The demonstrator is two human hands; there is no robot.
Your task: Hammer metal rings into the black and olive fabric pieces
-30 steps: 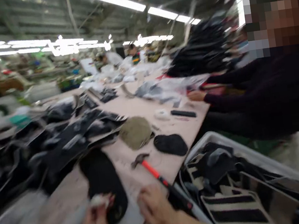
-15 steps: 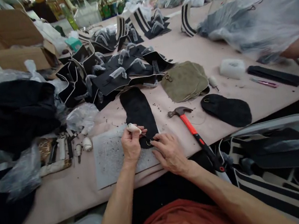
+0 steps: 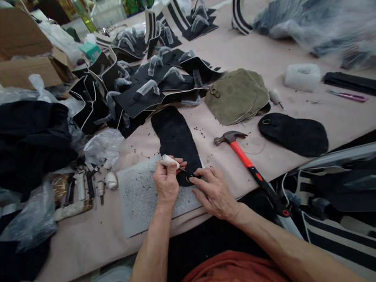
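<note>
My left hand is closed around an awl with a white bulbous handle; its thin metal tip points down toward the black fabric piece. This long piece lies on a grey board at the table's near edge. At the piece's near end is a small brass-coloured ring. My right hand rests there, a fingertip at the ring and the thumb apart from the fingers. To its right lies a claw hammer with a red and black handle. Whether the awl's tip enters the fabric is too small to tell.
Olive pieces are stacked beyond the hammer, beside another black piece. Black panels with wrapped handles crowd the back. Tools and dark cloth lie left. A bin stands below the right edge.
The view has shifted slightly, so things on the right sit farther right. Another person's arm at the right has mostly left view. My hands keep almost the same pose on the black piece.
</note>
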